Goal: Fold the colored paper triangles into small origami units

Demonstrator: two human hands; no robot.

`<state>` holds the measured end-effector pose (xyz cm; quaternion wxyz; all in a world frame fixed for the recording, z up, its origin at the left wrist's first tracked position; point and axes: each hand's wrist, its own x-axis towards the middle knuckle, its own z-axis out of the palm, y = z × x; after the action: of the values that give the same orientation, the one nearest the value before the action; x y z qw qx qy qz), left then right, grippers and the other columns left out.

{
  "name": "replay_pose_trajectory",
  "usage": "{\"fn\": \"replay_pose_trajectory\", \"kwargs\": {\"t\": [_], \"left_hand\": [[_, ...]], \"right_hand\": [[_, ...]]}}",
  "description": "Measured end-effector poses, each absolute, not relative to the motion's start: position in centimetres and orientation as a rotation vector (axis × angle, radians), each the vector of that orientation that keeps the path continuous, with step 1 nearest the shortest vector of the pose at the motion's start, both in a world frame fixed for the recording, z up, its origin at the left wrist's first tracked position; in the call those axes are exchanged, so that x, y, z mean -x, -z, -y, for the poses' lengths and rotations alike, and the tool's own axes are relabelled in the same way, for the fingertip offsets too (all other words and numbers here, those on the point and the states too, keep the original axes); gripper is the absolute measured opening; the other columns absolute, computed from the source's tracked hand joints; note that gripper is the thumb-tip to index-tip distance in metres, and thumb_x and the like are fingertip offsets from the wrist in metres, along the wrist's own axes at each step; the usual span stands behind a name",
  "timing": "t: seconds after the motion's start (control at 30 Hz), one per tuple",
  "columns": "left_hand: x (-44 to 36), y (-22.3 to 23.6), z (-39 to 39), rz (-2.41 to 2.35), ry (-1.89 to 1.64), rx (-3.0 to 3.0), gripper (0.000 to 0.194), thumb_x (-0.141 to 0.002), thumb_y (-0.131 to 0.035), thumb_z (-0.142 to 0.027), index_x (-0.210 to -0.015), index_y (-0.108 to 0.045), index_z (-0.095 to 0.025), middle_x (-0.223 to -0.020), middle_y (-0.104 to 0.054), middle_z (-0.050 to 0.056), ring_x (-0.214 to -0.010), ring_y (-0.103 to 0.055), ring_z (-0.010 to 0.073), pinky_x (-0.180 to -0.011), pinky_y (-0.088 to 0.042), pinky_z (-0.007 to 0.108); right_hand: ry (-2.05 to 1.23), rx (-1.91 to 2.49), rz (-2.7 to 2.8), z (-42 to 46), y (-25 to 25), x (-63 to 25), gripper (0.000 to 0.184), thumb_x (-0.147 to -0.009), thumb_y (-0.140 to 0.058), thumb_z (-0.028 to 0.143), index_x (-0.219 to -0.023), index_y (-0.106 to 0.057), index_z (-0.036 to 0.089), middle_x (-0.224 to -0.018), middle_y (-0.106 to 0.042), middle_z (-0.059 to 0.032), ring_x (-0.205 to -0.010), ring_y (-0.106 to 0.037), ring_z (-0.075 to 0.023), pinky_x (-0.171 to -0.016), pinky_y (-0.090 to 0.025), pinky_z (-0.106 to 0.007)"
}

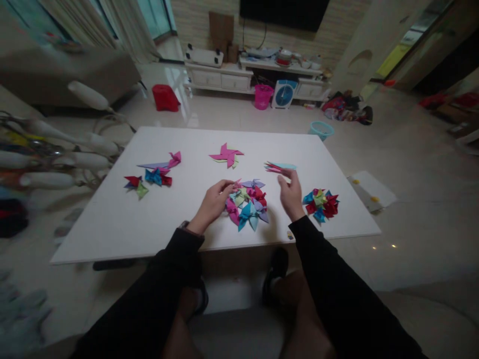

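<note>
In the middle of a white table [112, 214] lies a ring-shaped cluster of folded paper pieces [250, 219], in pink, red, light green, lilac and blue. My left hand [214, 203] is at its upper left edge, thumb and fingers pinched on a small pink folded paper. My right hand [292, 194] is to the right of the cluster, thumb apart from the curled fingers. Its fingertips reach the lower edge of some narrow pointed folded papers [282, 166], pink, green and light blue. Whether they touch these papers is hard to see.
A pink and green paper pinwheel [226, 155] lies toward the far edge. Several folded paper figures [159, 176] are at the left, and a multicoloured paper cluster [321, 204] at the right. Beyond the table stand a light blue bin [321, 129] and a red stool [165, 97].
</note>
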<state>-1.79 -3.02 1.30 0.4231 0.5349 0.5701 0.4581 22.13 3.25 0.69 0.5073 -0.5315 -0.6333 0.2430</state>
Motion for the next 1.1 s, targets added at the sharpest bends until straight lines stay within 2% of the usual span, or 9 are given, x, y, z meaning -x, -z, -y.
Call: {"fn": "replay_pose_trajectory", "kwargs": {"t": [0.1,0.17,0.27,0.4,0.53,0.7,0.8,0.93,1.1], "left_hand": [[0.4,-1.3,3.5,-1.159,-1.216,-0.840,0.065,-0.096,-0.029,-0.067,-0.129,-0.058,-0.019,-0.129,-0.067,0.017,-0.112,-0.068,0.0280,-0.088,-0.058,0.044],[0.1,-1.8,3.8,-1.032,-1.236,-0.648,0.074,-0.094,-0.021,-0.074,-0.139,-0.052,-0.024,-0.137,-0.063,0.016,-0.120,-0.065,0.0311,-0.092,-0.056,0.050],[1.4,-2.8,3.7,-0.895,-1.315,-0.459,0.074,-0.092,-0.021,-0.078,-0.150,-0.041,-0.036,-0.151,-0.053,0.010,-0.131,-0.058,0.0335,-0.100,-0.049,0.057],[3.5,-3.6,3.3,-0.742,-1.441,-0.342,0.066,-0.093,-0.029,-0.075,-0.151,-0.038,-0.046,-0.163,-0.038,0.001,-0.143,-0.045,0.0346,-0.110,-0.037,0.064],[2.6,-3.0,3.3,-0.790,-1.431,-0.255,0.060,-0.096,-0.025,-0.071,-0.150,-0.041,-0.048,-0.165,-0.034,-0.002,-0.149,-0.038,0.0319,-0.114,-0.035,0.060],[1.4,-3.3,3.5,-0.845,-1.356,-0.306,0.067,-0.096,-0.025,-0.072,-0.158,-0.029,-0.045,-0.169,-0.025,-0.005,-0.154,-0.028,0.0281,-0.120,-0.030,0.055],[1.2,-3.8,3.4,-0.854,-1.419,-0.420,0.066,-0.097,-0.021,-0.071,-0.158,-0.027,-0.046,-0.170,-0.021,-0.009,-0.156,-0.023,0.0241,-0.126,-0.021,0.050],[0.0,-3.7,3.5,-0.857,-1.419,-0.538,0.063,-0.101,-0.019,-0.062,-0.160,-0.027,-0.040,-0.171,-0.020,-0.008,-0.158,-0.019,0.0200,-0.128,-0.016,0.042],[-0.5,-2.7,4.0,-0.894,-1.390,-0.598,0.063,-0.100,-0.027,-0.061,-0.160,-0.022,-0.043,-0.172,-0.017,-0.005,-0.155,-0.026,0.0245,-0.127,-0.015,0.049]], "right_hand": [[-0.757,1.014,1.908,1.0,-1.4,-14.1,0.045,-0.100,-0.045,0.039,-0.142,-0.050,0.023,-0.152,-0.050,-0.0126,-0.144,-0.042,-0.0249,-0.117,-0.035,-0.047],[-0.871,0.963,2.036,3.2,-1.8,-10.1,0.053,-0.103,-0.039,0.043,-0.154,-0.039,0.027,-0.162,-0.039,-0.0094,-0.154,-0.026,-0.0262,-0.122,-0.025,-0.053],[-0.992,0.913,2.101,4.7,-2.1,-6.7,0.059,-0.105,-0.030,0.049,-0.161,-0.025,0.031,-0.170,-0.023,-0.0043,-0.159,-0.011,-0.0266,-0.125,-0.015,-0.058],[-1.079,0.757,2.197,4.6,-2.0,-5.9,0.060,-0.104,-0.031,0.057,-0.160,-0.028,0.037,-0.172,-0.009,0.0021,-0.159,-0.001,-0.0292,-0.125,-0.006,-0.064],[-1.178,0.801,2.136,3.5,-1.2,-6.7,0.062,-0.102,-0.034,0.059,-0.160,-0.030,0.037,-0.172,-0.011,0.0013,-0.159,-0.002,-0.0304,-0.124,-0.002,-0.066],[-1.296,0.767,1.923,2.7,-0.9,-7.1,0.065,-0.101,-0.032,0.062,-0.161,-0.026,0.037,-0.172,-0.012,0.0039,-0.160,-0.005,-0.0224,-0.129,-0.002,-0.056],[-1.352,0.679,1.848,2.3,-1.2,-7.1,0.066,-0.100,-0.031,0.065,-0.161,-0.026,0.038,-0.171,-0.012,0.0069,-0.160,-0.001,-0.0183,-0.130,0.001,-0.051],[-1.478,0.649,1.647,1.9,-0.9,-7.8,0.068,-0.100,-0.032,0.066,-0.160,-0.028,0.036,-0.170,-0.019,0.0058,-0.159,-0.003,-0.0159,-0.131,0.000,-0.048],[-1.546,0.632,1.650,2.8,-0.2,-8.7,0.070,-0.099,-0.038,0.066,-0.160,-0.027,0.035,-0.171,-0.016,0.0061,-0.159,-0.003,-0.0141,-0.131,0.001,-0.044]]}}
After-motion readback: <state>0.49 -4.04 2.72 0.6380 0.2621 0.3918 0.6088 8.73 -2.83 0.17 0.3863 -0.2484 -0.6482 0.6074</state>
